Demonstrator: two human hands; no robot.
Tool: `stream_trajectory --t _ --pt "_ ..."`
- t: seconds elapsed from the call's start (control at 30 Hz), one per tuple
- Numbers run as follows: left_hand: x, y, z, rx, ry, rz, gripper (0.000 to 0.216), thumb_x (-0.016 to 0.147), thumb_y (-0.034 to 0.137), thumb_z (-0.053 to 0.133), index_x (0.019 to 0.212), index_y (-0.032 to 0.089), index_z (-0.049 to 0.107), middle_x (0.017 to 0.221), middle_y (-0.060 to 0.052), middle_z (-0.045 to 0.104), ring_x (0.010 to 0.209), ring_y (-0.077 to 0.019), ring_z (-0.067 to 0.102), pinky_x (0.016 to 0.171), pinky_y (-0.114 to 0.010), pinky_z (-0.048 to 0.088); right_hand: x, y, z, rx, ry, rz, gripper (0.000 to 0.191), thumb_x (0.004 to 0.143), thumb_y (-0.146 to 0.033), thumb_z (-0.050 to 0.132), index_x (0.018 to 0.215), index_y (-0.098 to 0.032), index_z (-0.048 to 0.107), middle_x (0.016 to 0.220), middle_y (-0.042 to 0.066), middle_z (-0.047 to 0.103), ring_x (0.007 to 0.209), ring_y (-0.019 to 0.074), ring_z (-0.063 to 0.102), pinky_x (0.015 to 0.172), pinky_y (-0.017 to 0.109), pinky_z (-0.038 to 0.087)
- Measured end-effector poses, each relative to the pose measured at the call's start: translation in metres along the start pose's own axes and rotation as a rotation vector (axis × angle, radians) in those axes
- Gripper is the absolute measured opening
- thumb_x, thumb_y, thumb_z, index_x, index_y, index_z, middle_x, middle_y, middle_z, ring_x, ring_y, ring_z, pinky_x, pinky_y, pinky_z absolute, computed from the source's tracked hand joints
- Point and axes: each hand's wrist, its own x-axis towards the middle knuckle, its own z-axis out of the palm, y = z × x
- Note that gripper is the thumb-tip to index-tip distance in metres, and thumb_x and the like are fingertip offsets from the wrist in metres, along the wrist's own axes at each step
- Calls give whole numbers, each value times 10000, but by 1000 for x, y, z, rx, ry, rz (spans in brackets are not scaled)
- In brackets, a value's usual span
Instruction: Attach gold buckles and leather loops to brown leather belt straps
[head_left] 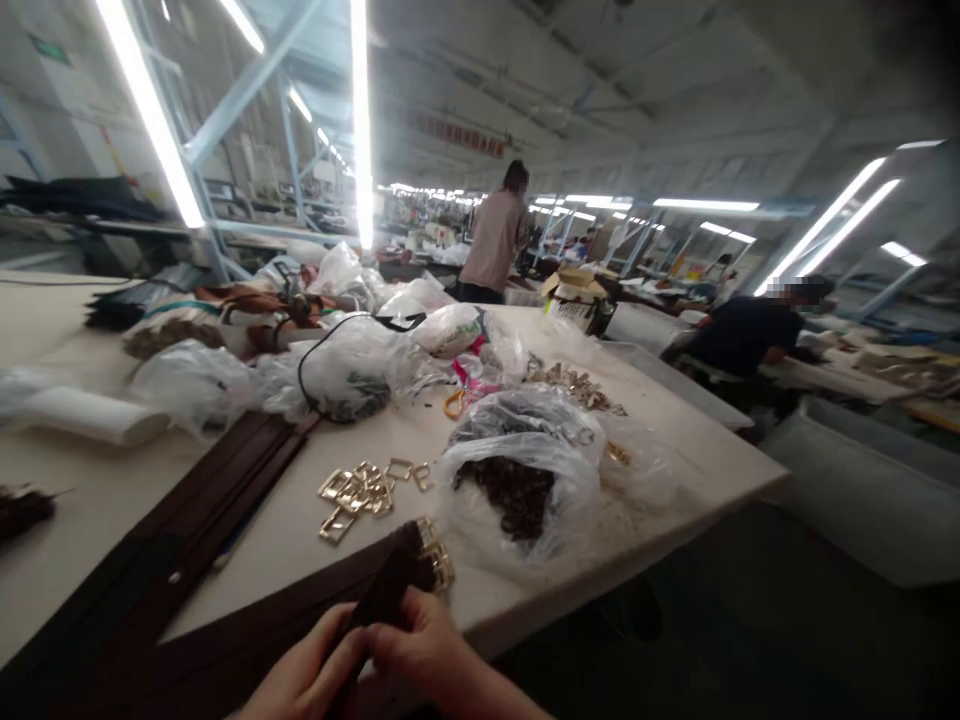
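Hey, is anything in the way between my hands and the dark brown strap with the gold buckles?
Nothing visible. The left hand and the right hand both grip the dark brown strap at the near table edge, with nothing between.

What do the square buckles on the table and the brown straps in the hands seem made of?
The buckles: probably metal, shiny gold finish; they glint. The brown straps, pinched by left hand and right hand: leather or imitation, matte dark surface; which one, I cannot tell.
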Motion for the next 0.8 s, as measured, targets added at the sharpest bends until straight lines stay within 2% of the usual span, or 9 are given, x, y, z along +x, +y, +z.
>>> stream_trajectory --t 0.07,0.1,0.17,0.3,0.4,0.5,0.7,0.8 --pt "-5 -1 0 -46 -77 -73 485 716 649 424 902 213 528 635 -8 617 575 -206 581 544 -286 478 -4 -10 -12 -105 -57 -37 334 711 -378 616 986 -189 626 842 14 637 751 150 560 682 258 432" --pt "-8 -1 0 -70 -101 -112 479 728 654 403 864 207 507 568 10 583 492 -177 544 474 -262 443 -4 -14 -22 -204 -47 -45 307 720 -364 608 968 -183 627 836 19 637 756 153 562 682 258 436" --pt "-11 -1 -1 -127 -124 -165 475 724 668 397 781 200 458 511 33 538 416 -139 495 416 -230 387 -2 -20 -51 -438 79 -79 283 749 -353 575 969 -179 615 865 38 637 770 160 570 696 268 442" --pt "-13 -2 -3 -246 -143 -220 482 698 670 432 758 192 430 582 24 581 462 -135 534 451 -222 387 5 -27 -116 -909 360 -127 249 805 -340 473 912 -161 609 827 60 643 741 168 588 676 276 451" --pt "-12 -2 -3 -247 -140 -168 442 709 607 471 764 169 480 742 -24 639 615 -161 589 566 -244 430 13 -35 -147 -1059 469 -147 245 798 -310 451 917 -154 598 870 80 626 779 188 579 716 308 440" --pt "-12 0 -6 -231 -172 -132 375 754 528 458 777 156 498 766 -32 646 617 -159 595 579 -248 429 28 -43 -151 -1110 487 -180 246 797 -286 432 926 -153 593 893 92 618 816 202 569 749 326 424" --pt "-19 5 -14 -305 -106 -161 323 788 466 424 899 162 436 735 -18 640 479 -116 552 479 -219 383 70 -48 -109 -1162 335 -300 217 814 -266 423 918 -177 591 881 64 625 784 168 575 726 261 421" --pt "-27 6 -18 -324 -86 -169 329 774 473 433 886 164 427 717 -14 633 470 -112 544 470 -216 379 82 -46 -107 -1203 335 -303 217 819 -251 411 897 -166 595 879 70 628 797 170 576 732 256 413"
